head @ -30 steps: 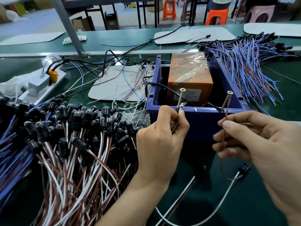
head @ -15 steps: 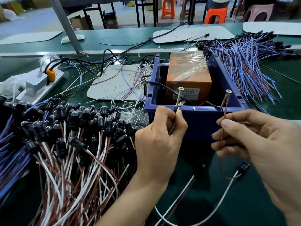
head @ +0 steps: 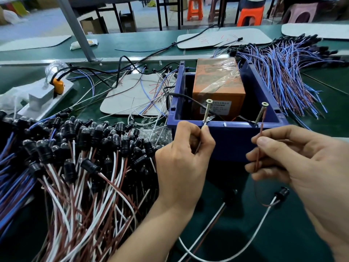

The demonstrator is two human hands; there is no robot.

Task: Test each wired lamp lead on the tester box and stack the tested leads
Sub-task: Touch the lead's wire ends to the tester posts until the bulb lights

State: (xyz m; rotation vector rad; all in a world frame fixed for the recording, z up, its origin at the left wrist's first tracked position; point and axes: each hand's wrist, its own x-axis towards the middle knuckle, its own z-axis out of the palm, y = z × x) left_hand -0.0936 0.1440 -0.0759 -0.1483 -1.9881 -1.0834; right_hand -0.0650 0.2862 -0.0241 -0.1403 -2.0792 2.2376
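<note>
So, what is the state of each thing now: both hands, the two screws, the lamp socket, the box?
left hand: pinches white wire at left screw base
right hand: pinches brown wire, tip beside right screw
left screw: stands tilted on box rim
right screw: stands tilted on box rim
lamp socket: below right hand, no glow visible
blue box: open on top, orange unit inside

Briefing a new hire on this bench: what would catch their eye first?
A blue tester box in the middle, two screws standing on its near rim: the left hand pinches a white wire at the left screw, the right hand holds a brown wire up beside the right screw. Left of it sprawls a heap of black-socketed leads.
</note>
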